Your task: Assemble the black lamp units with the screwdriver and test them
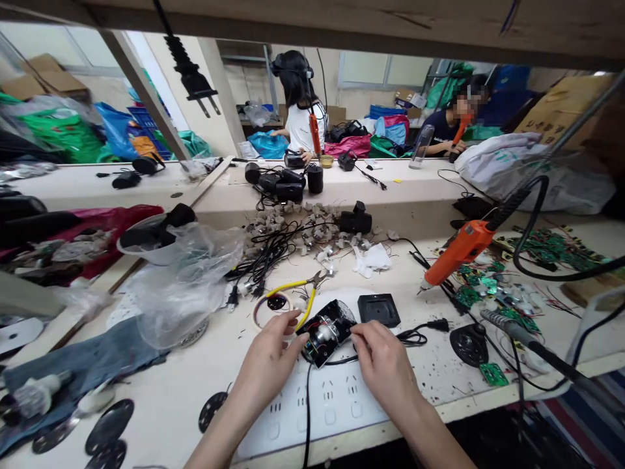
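Note:
Between my hands is an opened black device housing (326, 332), with a whitish mechanism and coloured wires showing inside. My left hand (270, 357) pinches its left edge with thumb and fingers. On the opposite edge, my right hand (385, 361) closes its thumb and fingertips. A black power cord (308, 417) runs down from the housing over a white power strip (327, 404). Just behind lie yellow-handled cutters (312, 286) and a roll of tape (258, 311). Right of the housing sits a black square cover (378, 310).
An orange electric screwdriver (459, 254) hangs at the right, above green circuit boards (493, 374). Small motors (312, 228) and black cords (263, 251) are heaped behind. A plastic bag (180, 293) and blue cloth (88, 365) lie left. Two people work across the bench.

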A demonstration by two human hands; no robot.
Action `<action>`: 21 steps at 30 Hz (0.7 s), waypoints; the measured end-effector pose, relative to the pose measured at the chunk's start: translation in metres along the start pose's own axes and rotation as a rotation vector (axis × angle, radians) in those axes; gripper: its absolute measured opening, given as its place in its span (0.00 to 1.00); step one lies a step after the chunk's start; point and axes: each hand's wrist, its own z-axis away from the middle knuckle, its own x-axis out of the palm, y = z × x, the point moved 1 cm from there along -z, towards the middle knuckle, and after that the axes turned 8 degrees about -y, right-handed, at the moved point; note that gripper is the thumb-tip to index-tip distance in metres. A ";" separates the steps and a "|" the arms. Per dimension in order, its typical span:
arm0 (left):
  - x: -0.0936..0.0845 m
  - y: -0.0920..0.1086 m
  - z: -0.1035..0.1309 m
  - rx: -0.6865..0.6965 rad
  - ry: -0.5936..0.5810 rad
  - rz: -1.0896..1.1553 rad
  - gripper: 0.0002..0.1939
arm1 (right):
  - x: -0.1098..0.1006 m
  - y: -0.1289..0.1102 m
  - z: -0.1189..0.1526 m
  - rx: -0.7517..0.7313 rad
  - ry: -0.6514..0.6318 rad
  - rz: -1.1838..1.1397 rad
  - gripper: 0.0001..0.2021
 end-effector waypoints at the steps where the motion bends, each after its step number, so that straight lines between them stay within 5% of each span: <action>1: 0.000 0.001 -0.002 0.010 -0.001 -0.008 0.26 | -0.001 0.000 -0.002 0.006 0.007 0.004 0.08; 8: 0.000 0.016 -0.008 0.167 0.031 -0.134 0.25 | -0.001 0.010 -0.013 0.053 0.038 0.033 0.06; 13: 0.012 0.029 -0.008 0.227 -0.008 -0.212 0.35 | 0.000 0.005 -0.006 0.043 0.058 -0.039 0.07; 21: 0.016 0.017 -0.007 0.207 -0.045 -0.216 0.39 | 0.014 -0.023 -0.006 0.012 -0.045 0.003 0.05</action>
